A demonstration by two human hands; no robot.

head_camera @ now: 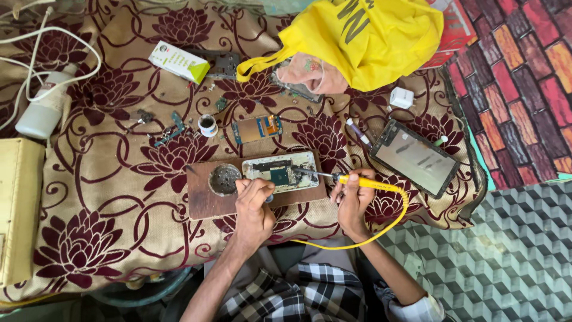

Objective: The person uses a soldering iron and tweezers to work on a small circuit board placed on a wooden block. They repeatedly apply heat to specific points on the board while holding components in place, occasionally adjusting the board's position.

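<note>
An opened phone (280, 171) with its circuit board bare lies on a brown wooden board (202, 203). My right hand (351, 200) grips a yellow-handled soldering iron (363, 182), and its metal tip reaches left onto the phone's board. My left hand (253, 206) rests on the phone's near edge with fingers curled, pinching something small that I cannot make out. A yellow cord (381, 229) loops from the iron down past my right wrist.
A round metal tin (224, 179) sits on the board's left. Around it lie a small circuit board (257, 127), a dark tablet screen (415, 158), a white box (179, 61), a white bottle (43, 107), a yellow bag (369, 36) and loose small parts on a floral cloth (107, 197).
</note>
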